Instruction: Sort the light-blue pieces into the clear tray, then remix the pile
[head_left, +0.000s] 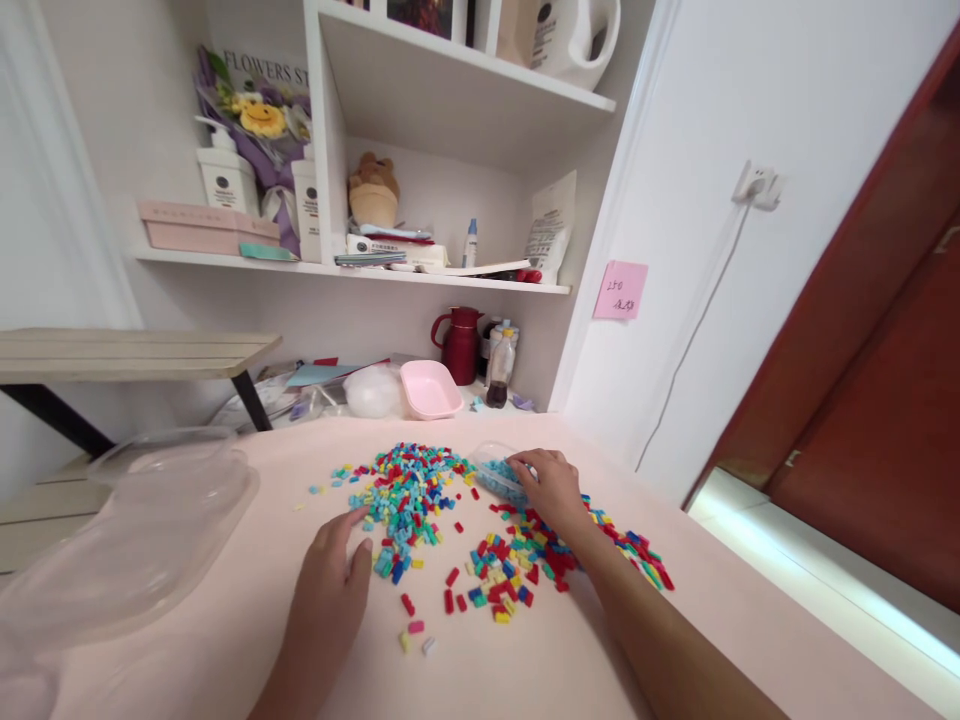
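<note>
Pale pink table [525,660], scattered coloured bricks [409,495], my left hand [334,570] flat and unclenched at their edge, my right hand [551,485] fingers curled over small clear tub [495,470] of blue bricks

- single head cam, looks forward and down over pink table [525,660], hands near the bottom edge
- faces white shelf unit [450,100] in the corner, farther back
- wide lens, edges bent

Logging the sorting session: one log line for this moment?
left hand: on beads | right hand: at small tub of blue beads | table: clear lid
</note>
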